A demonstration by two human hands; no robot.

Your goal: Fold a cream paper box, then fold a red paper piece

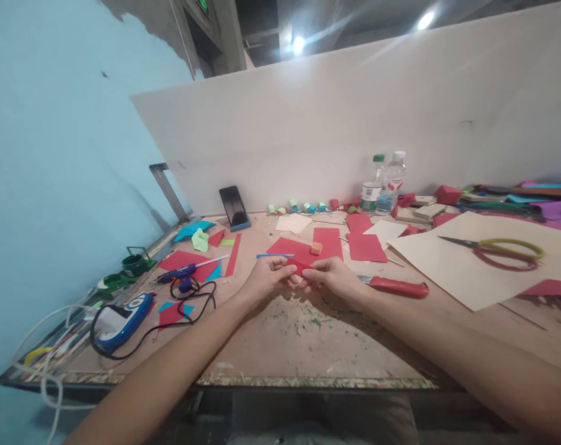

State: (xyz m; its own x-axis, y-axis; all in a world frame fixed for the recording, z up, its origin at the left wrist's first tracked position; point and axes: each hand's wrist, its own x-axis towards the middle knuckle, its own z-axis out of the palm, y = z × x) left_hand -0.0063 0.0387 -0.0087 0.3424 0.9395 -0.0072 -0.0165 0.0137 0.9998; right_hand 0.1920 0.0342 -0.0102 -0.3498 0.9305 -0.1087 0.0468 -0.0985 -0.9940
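Nearest to us, along the front of the table (261, 346), we see green crumbs (315, 321) scattered on bare board, just short of the two hands. Above them, near the middle of the table, the left hand (273, 273) and the right hand (330, 277) meet around a small red piece (299, 266), each with its thumb and fingers drawn into a narrow pinch on one end of it. We judge the piece to be very light, and thin enough to bend, crease or tear under a hard squeeze; its dull surface suggests little slipping. A light hold at the two ends, with the fingertips supporting from below, suits it best. Its ends and underside are hidden by the fingers, so we cannot tell whether it is flat, folded or layered. Beside the right hand lies a knife (398, 287), red handle outward, its blade partly out of sight behind the hand and wrist. Just beyond the hands we find a blue stick (275, 255), then an orange block (316, 248) resting on red sheets (329, 237), whose lower edges the hands partly cover. Farthest off, small coloured pieces (308, 207) line the foot of the white board (308, 136), too small for us to make out their shapes, while the heap (507, 201) at far right is cut off by the picture's edge.
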